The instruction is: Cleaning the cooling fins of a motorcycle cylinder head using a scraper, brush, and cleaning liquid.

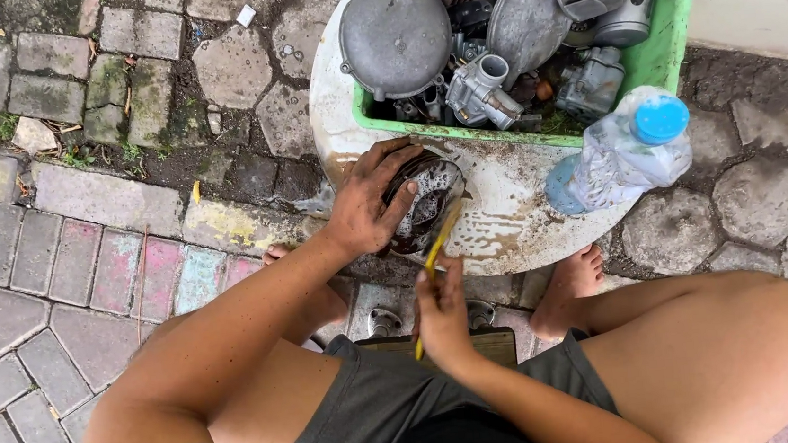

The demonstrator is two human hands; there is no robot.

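On the wet white round tray (517,215), the left hand (369,205) is clamping a dark, round, greasy metal engine part (423,202), while the right hand (442,314) is gripping a yellow-handled brush (435,256), bristles against the part. Scrubbing seems underway; turning the part looks needed next. Behind, a green plastic crate (672,31) is holding grey engine parts beside a clear plastic bottle (624,156).

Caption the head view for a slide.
Left hand steadies a dark round part in a white basin; right hand scrubs it with a yellow brush.
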